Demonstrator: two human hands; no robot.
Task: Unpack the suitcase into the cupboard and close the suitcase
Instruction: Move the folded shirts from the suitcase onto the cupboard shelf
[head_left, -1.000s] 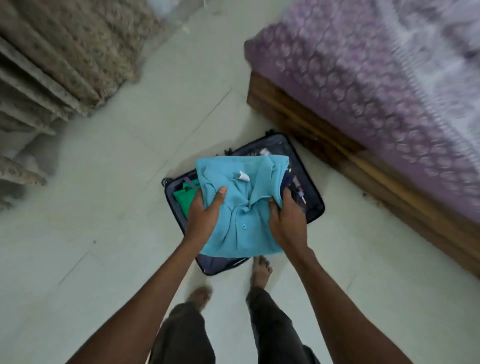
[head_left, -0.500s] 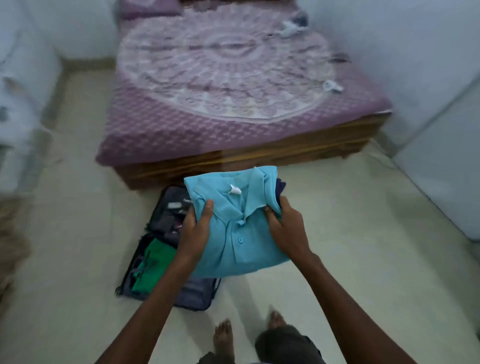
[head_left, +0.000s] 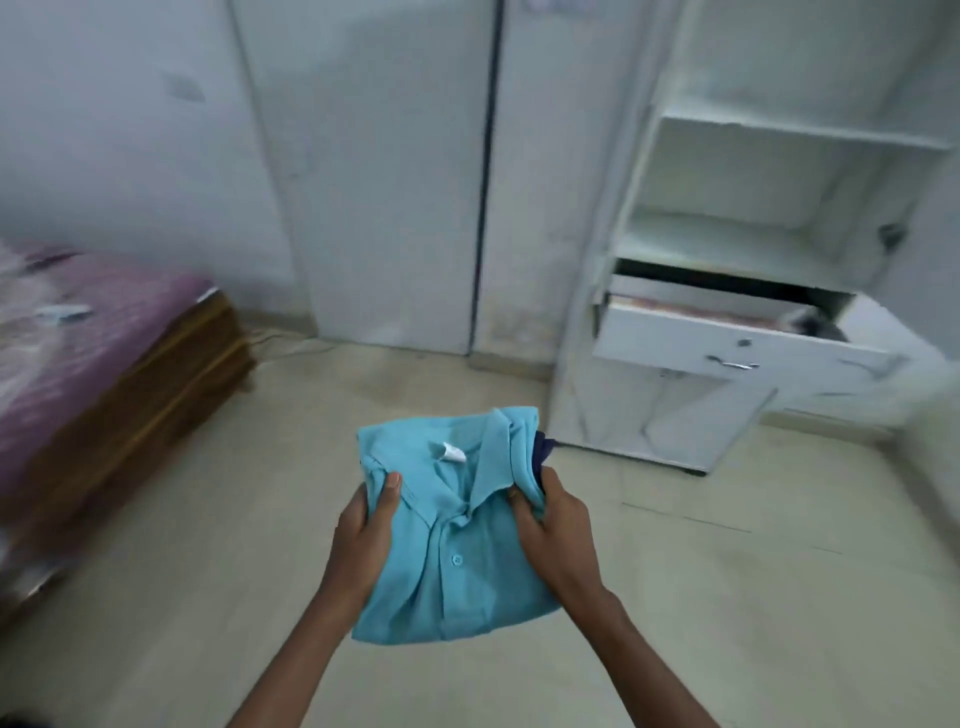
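Low in middle of frame, folded blue shirt (head_left: 457, 525) held by both sides: left hand (head_left: 363, 535) grips left edge, right hand (head_left: 556, 535) grips right edge by collar. Dark cloth tucked under. Cupboard (head_left: 779, 218) at upper right, drawer (head_left: 737, 338) pulled out. Shirt likely soft, light, floppy; best held under both sides so fold is kept.

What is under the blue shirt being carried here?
A dark navy garment peeks out from beneath the blue shirt at its right edge, above the right hand. The left hand grips the other side. The shirt covers the rest, so what else lies below is hidden.
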